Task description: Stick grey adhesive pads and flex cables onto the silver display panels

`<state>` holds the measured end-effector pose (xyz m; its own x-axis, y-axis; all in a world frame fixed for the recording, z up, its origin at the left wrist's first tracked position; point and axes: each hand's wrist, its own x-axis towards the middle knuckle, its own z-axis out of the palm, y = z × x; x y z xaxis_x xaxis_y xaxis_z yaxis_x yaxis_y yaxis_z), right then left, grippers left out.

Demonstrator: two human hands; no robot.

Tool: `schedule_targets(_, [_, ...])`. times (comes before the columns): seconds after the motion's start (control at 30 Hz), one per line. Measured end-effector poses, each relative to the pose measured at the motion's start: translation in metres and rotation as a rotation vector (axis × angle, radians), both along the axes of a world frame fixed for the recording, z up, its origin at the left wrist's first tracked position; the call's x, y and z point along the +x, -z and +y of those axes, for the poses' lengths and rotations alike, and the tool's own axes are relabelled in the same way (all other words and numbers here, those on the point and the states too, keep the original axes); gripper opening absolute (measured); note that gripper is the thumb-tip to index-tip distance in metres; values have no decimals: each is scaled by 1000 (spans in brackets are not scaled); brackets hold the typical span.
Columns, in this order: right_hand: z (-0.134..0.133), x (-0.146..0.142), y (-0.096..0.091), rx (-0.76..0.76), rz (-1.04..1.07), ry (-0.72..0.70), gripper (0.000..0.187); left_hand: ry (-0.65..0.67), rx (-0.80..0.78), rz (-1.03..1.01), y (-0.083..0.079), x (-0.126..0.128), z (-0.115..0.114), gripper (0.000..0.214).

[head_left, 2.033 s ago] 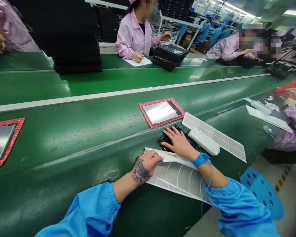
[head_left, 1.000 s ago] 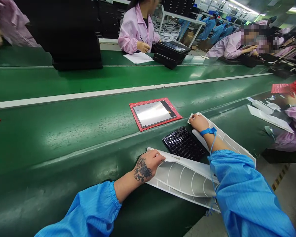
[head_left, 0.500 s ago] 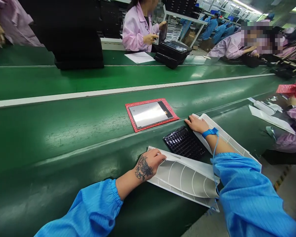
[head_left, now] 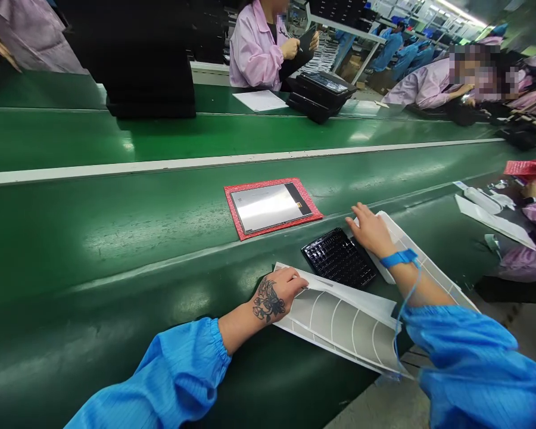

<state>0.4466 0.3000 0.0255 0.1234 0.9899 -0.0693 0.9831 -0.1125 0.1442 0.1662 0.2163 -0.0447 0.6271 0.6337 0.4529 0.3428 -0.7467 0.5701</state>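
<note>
My left hand (head_left: 280, 294), with a dark tattoo on its back, is closed on the upper left corner of a white panel (head_left: 335, 325) with curved rib lines inside. My right hand (head_left: 371, 231) wears a blue wrist strap (head_left: 398, 258) with a cord. Its fingers are stretched and the thumb stands apart over the end of a second white panel (head_left: 422, 259). Between the two panels lies a glossy black keyboard-like piece (head_left: 339, 257), patterned in small rectangles. Beyond it, a silver-backed display panel (head_left: 270, 207) rests on a red foam sheet (head_left: 241, 231).
The green work surface (head_left: 138, 286) runs across, with a white rail (head_left: 232, 158) behind. Farther back are a tall black stack (head_left: 147, 59), black trays (head_left: 321, 95) and white paper (head_left: 259, 101). Co-workers sit opposite and at right, near a white strip (head_left: 495, 221).
My right hand has shifted right and its fingers have spread and lifted somewhat. My left hand keeps its hold on the panel. Across the table, a co-worker has raised a dark flat piece.
</note>
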Motion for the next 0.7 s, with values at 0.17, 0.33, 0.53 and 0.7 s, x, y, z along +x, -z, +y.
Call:
schedule_targets(0.17, [-48, -32, 24, -73, 203, -469, 47, -5, 21, -24, -2, -1, 0, 22])
schedule_targets(0.33, [-69, -34, 7, 142, 322, -397, 42, -1, 27, -57, -3, -1, 0, 21])
schedule_targets(0.53, [-132, -93, -14, 322, 610, -440, 19, -13, 39, -104, -4, 0, 1, 22])
schedule_targets(0.7, [-146, -126, 16, 491, 632, -407, 12, -18, 7, -90, 0, 1, 1, 20])
